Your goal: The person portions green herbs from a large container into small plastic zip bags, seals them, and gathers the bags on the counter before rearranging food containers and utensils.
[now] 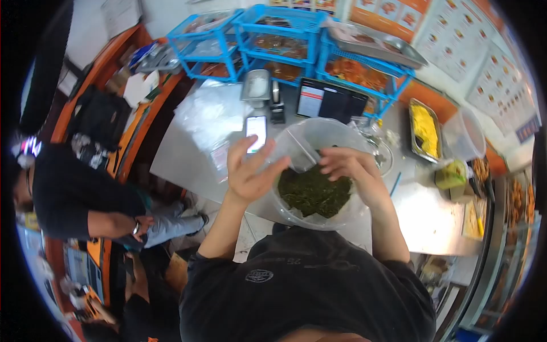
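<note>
My left hand (249, 175) is raised at the left rim of a big clear plastic tub (322, 223), its fingers spread apart. Just beyond those fingertips, a phone with a lit screen (257, 126) lies on the table. Dark green chopped leaves (313, 196) fill the tub's bottom. Above them, between my hands, is a see-through plastic piece with a pale band (302, 149), perhaps a bag; its exact kind is unclear. Over the tub's right side hangs my right hand (352, 168), fingers loosely bent and apart, tips close to that plastic. Whether they touch it is hard to see.
Blue stacked baskets (279, 27) line the back, near a tablet (331, 101) and a metal container (256, 85). Clear plastic bags (208, 117) lie at left. A yellow-filled tray (424, 130) and clear bucket (464, 134) stand right. Two other people (85, 194) are at left.
</note>
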Available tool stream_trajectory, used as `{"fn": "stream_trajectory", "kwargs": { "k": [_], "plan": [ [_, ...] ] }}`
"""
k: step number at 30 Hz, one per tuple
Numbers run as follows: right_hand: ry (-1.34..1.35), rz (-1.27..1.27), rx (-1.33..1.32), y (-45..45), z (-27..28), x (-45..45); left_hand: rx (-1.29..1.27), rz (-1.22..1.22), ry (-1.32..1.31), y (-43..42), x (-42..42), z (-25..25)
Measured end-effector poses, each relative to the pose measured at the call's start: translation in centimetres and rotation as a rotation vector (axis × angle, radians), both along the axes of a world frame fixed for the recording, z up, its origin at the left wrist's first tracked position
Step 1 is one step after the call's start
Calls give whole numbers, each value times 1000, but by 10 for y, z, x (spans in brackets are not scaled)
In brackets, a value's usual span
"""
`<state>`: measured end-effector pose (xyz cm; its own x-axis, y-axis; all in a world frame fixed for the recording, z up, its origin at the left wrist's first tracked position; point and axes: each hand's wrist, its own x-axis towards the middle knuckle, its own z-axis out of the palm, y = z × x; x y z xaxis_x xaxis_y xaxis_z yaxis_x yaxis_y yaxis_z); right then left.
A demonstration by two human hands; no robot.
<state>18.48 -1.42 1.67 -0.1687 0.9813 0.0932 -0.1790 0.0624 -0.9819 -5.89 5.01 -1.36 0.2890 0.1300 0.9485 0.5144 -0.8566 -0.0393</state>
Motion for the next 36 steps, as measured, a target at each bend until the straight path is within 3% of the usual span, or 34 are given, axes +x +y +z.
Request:
{"fn": "stream_trajectory", "kwargs": {
  "k": [3, 6, 9, 12, 15, 18, 24, 26, 30, 32, 36],
  "plan": [
    [-118, 41, -82, 2, 3, -6, 81, -209, 96, -9, 18, 9],
    [-199, -57, 14, -2, -3, 3, -19, -159, 163, -11, 30, 3],
    [-289, -297, 331, -8, -27, -2, -299, 0, 226, -30, 53, 38],
    [-529, -420, 366, -28, -15, -8, -802, -117, 36, -48, 66, 28],
    [-709, -412, 346, -41, -12, -6, -1091, -175, 180, -64, 82, 40],
    [-721, -377, 338, -49, -8, 3, -1283, -396, 112, -52, 85, 19],
    [-460, -338, 299, -57, -15, 14, -1433, -681, 176, -40, 85, 19],
    [-396, -332, 297, -58, -15, 15, -1319, -653, 193, -40, 88, 17],
    [-644, -474, 455, -56, -20, 9, -923, -410, 389, -49, 95, 36],
    [-793, -548, 487, -55, -23, 2, -1040, -464, 415, -48, 92, 43],
    [-733, -325, 421, -63, -11, 4, -1295, -711, 370, -33, 75, 37]
  ]
}}
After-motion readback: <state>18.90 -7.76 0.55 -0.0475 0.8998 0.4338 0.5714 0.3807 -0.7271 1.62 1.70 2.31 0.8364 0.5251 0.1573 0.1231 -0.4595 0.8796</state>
